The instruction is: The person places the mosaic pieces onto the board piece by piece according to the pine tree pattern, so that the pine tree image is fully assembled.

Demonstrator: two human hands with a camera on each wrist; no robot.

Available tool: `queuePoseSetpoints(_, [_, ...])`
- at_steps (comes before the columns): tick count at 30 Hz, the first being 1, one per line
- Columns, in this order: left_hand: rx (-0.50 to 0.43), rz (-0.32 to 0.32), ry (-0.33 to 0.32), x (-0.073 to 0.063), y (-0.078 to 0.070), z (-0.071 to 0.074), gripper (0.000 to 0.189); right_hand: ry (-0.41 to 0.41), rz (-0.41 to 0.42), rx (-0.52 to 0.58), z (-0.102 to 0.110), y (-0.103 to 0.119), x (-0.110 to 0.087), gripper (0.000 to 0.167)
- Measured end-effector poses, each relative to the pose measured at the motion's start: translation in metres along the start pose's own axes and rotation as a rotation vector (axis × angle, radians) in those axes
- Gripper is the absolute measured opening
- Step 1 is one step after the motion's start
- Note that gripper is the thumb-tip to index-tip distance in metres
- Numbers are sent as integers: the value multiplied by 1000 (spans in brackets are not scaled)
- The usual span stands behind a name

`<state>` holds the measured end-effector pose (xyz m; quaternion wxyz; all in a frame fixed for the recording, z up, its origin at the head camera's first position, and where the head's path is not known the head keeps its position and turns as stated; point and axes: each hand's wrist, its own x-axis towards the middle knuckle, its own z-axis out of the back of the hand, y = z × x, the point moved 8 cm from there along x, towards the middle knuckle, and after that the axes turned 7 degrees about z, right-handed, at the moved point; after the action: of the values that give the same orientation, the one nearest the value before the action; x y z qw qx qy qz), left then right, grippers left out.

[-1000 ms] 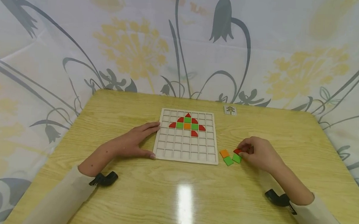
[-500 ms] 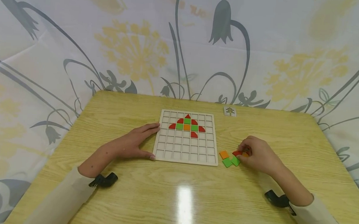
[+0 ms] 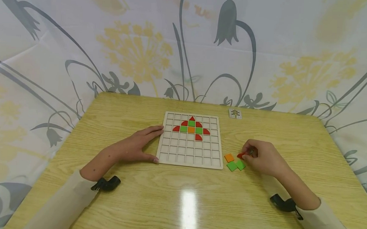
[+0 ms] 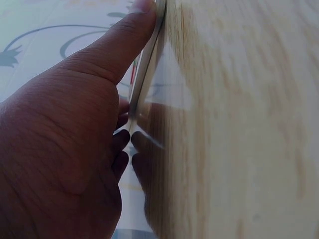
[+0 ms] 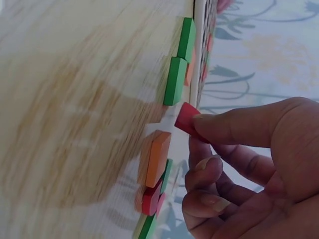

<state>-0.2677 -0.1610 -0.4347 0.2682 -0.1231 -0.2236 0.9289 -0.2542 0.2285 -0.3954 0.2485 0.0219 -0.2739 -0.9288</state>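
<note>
The person's right hand (image 3: 262, 158) pinches a flat red tile (image 5: 187, 119) right of a pale, square, gridded board (image 3: 182, 150); the left hand (image 3: 132, 147), thumb spread from fingers, touches the board's left edge.

Left hand (image 3: 130, 145) with thumb (image 3: 148, 156) and fingers (image 3: 151, 130) wide apart, right hand (image 3: 265, 158) in a thumb-and-finger pinch.

— From where is the head camera looking?
— From above; it is facing forward and down at the whole board (image 3: 189, 151).
— And the wrist views?
— They are skimming the table (image 3: 153, 201), low and close; the right one and the head view are sharing the green tiles (image 5: 175, 82).
</note>
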Motion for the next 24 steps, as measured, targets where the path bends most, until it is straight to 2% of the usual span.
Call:
queuePoseSetpoints(7, [-2, -2, 3, 1, -1, 1, 113, -27, 14, 37, -1, 6, 5, 10])
queuePoseSetpoints(24, [-5, -9, -3, 0, -2, 0, 111, -23, 82, 112, -10, 31, 28, 9])
